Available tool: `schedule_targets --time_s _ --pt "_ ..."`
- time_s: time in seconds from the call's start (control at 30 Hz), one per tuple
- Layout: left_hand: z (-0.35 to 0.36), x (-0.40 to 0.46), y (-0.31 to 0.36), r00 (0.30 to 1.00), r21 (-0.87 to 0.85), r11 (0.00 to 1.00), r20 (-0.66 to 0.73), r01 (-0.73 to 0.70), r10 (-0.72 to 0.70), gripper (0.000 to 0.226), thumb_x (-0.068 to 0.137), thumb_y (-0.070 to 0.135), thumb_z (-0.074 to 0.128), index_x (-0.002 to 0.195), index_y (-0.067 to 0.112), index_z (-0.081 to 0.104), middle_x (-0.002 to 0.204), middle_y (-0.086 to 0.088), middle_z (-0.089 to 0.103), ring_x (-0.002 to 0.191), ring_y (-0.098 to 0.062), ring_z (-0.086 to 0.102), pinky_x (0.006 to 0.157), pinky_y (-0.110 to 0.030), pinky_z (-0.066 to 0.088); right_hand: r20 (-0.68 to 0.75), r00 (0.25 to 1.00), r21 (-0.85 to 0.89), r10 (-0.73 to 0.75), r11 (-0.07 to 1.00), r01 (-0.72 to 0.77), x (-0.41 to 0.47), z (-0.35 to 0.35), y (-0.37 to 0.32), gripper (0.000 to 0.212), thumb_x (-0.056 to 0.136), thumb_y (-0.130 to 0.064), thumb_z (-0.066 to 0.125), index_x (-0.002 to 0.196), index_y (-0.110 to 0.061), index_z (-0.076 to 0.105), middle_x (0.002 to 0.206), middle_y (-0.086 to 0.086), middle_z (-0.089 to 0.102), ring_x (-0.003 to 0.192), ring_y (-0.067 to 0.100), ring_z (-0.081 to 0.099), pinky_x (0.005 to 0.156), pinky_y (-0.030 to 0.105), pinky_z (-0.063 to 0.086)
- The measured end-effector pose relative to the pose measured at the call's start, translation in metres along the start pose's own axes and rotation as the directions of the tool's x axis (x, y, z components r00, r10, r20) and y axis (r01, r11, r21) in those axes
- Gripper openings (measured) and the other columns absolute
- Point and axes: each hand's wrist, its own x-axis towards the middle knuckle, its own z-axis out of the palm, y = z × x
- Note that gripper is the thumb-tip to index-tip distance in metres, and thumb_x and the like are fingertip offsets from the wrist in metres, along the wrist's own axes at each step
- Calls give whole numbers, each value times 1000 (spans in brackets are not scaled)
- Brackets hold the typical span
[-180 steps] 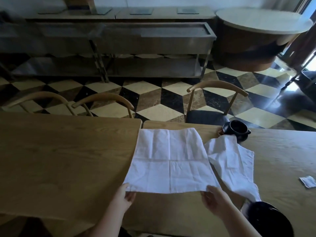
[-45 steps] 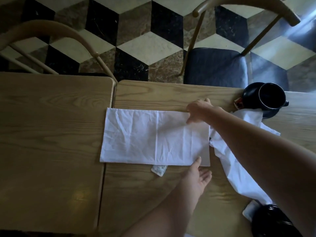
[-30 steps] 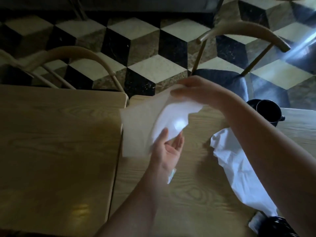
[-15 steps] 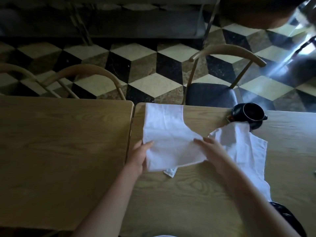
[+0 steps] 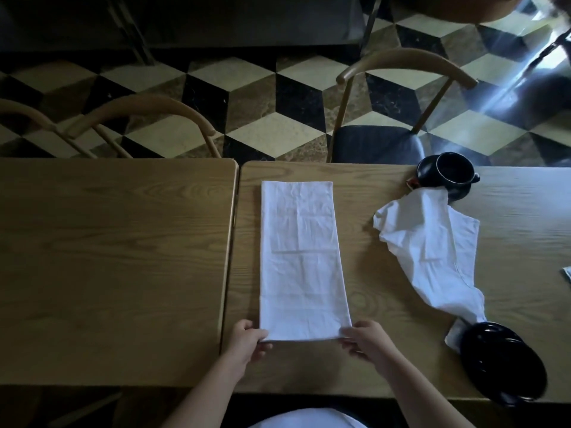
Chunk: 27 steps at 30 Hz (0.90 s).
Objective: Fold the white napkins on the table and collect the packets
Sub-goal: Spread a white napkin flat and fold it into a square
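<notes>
**At the near edge: napkin turned lengthwise, second fold due**

On the right-hand table (image 5: 386,359), the folded napkin (image 5: 301,261) now lies as a long strip running away from me, its near short edge at my hands. My left hand (image 5: 248,339) pinches the near-left corner and my right hand (image 5: 364,338) pinches the near-right corner, fingers curled on the cloth, nothing else held.

Half a second ago the strip sat skewed, with both hands pressing it about its middle; a second and a half ago it lay crosswise. So it has been turned and squared up, which I judge sets up folding the near edge to the far one.

The small packet seen poking out from under the cloth earlier no longer shows; I cannot tell whether it is beneath the strip. Another packet (image 5: 567,274) peeks in at the right frame edge. A crumpled napkin (image 5: 432,248) stays unfolded between the black cup (image 5: 449,177) and the black plate (image 5: 506,366), so most of the task remains.
</notes>
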Motion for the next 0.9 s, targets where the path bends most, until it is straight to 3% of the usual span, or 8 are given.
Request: schedule_targets --time_s 0.17,0.23,0.33,0.5,0.67,0.77,0.83,0.9 --pt "-14 -19 12 998 109 993 34 -54 50 35 86 -1 66 112 9 44 87 -21 69 49 -19 66 41 -24 45 81 996 -147 -36 988 48 -8 -10 -15 10 84 -7 68 85 2 72 69 10 77 49 12 63 51 23 46" --pt "-18 -26 21 993 105 987 12 -120 119 40 84 0 68 116 12 47 90 -22 71 52 -21 67 44 -26 47 87 993 -134 -81 987 92 -14 -12 -25 19 86 -7 67 103 2 67 72 12 78 54 15 66 52 23 47" --pt "-21 -35 44 965 33 964 -9 -263 263 44 79 0 71 112 26 58 92 -20 74 63 -27 70 53 -30 53 85 981 -33 -175 983 179 -22 -17 -48 47 87 -6 70 125 -24 49 79 17 78 61 18 69 55 26 51" --pt "-20 -36 99 939 -32 940 44 -340 342 10 81 10 74 90 12 75 91 -15 76 84 -29 74 76 -40 57 104 934 -14 -341 939 344 -29 -32 -118 8 89 -6 71 94 -6 77 78 13 77 58 8 69 54 16 50" --pt "-19 -23 169 903 -42 916 158 -399 400 31 76 3 81 105 1 70 94 -14 78 85 -27 75 77 -35 59 241 874 -33 -422 897 442 -16 -52 -186 24 84 -19 80 107 -17 75 98 -2 80 91 10 75 69 17 56" --pt "-13 -4 208 871 124 862 28 -491 491 17 80 11 79 95 12 73 83 -2 76 74 -17 69 67 -27 55 143 860 -137 -491 850 508 11 -56 -219 6 90 -19 73 93 -15 76 82 -2 79 77 15 70 63 19 52" --pt "-8 14 233 828 242 809 -41 -535 559 13 81 23 79 92 21 74 88 5 73 82 -10 66 73 -27 51 74 837 -236 -542 806 543 33 -58 -237 12 90 -31 72 85 -22 78 75 -2 74 70 17 61 64 28 49" --pt "-1 33 254 803 242 786 -44 -569 595 13 83 27 77 94 21 74 89 5 73 85 -11 67 79 -28 50 55 830 -308 -556 781 544 54 -57 -252 18 90 -40 70 87 -24 78 80 6 74 70 18 60 64 34 47"
